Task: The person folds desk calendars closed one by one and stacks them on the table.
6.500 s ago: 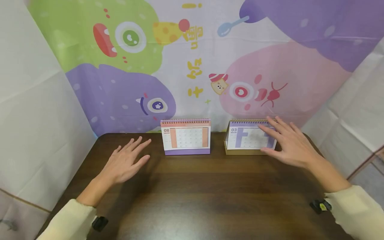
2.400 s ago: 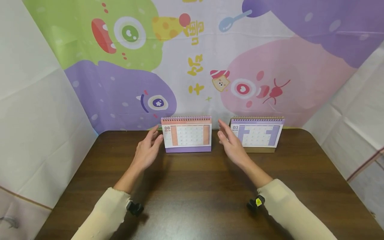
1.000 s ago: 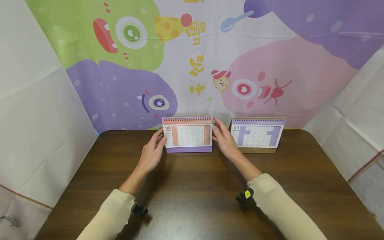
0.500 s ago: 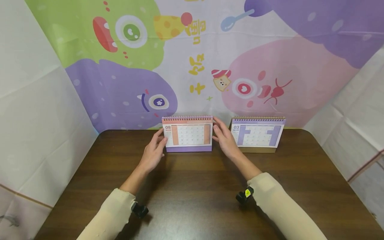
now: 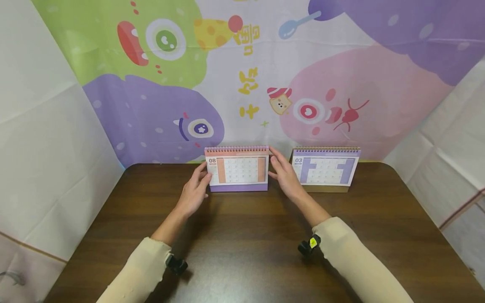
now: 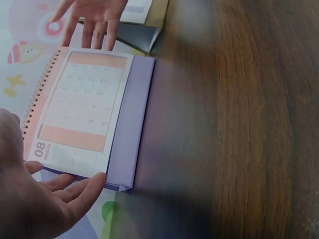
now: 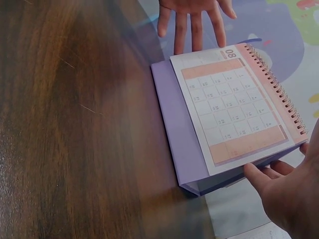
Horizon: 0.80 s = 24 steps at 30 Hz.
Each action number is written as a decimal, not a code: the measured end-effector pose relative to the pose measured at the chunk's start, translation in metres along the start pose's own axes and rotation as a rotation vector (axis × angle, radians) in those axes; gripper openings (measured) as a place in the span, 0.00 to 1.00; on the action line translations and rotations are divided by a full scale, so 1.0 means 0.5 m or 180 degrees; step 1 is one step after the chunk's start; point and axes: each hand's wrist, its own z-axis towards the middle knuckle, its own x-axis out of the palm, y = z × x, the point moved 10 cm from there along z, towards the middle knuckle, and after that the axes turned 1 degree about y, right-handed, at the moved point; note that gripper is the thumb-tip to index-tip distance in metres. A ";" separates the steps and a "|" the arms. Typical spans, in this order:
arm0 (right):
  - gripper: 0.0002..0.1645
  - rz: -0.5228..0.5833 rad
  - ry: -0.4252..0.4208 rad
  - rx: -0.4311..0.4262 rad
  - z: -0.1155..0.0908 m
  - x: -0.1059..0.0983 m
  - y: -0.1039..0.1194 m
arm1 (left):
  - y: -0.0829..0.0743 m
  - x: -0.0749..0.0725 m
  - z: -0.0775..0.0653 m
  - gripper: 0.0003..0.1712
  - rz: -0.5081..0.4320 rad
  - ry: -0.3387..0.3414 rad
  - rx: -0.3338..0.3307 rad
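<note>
A desk calendar [image 5: 241, 170] with an orange top band, the number 08 and a purple base stands upright on the table in the head view. My left hand [image 5: 192, 195] is at its left side, fingertips right at the edge. On the opposite side, my right hand [image 5: 286, 179] has its fingertips at the calendar's right edge. Both wrist views show the fingers extended along the calendar's open ends, partly hidden behind it. Just right of my right hand stands a second desk calendar [image 5: 327, 168], with a purple page, the number 03 and a brown base.
The dark wooden table [image 5: 242, 244] extends toward me in front of both calendars. Close behind them hangs a cloth backdrop [image 5: 246, 139] with cartoon monsters. Pale sheets [image 5: 41, 139] close off the sides.
Both hands have moved inward to the 08 calendar's sides, the right one coming left from in front of the 03 calendar. Over the last second they hold almost still.
</note>
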 end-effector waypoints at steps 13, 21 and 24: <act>0.36 0.0115 0.0024 0.0069 -0.014 0.002 0.006 | 0.000 0.001 0.001 0.36 -0.0065 0.0028 -0.0030; 0.35 0.0138 0.0042 0.0109 -0.025 0.006 0.009 | 0.003 0.001 0.003 0.36 -0.0083 0.0034 -0.0042; 0.35 0.0157 0.0037 0.0107 -0.030 0.008 0.011 | 0.004 0.001 0.005 0.36 -0.0086 0.0032 -0.0049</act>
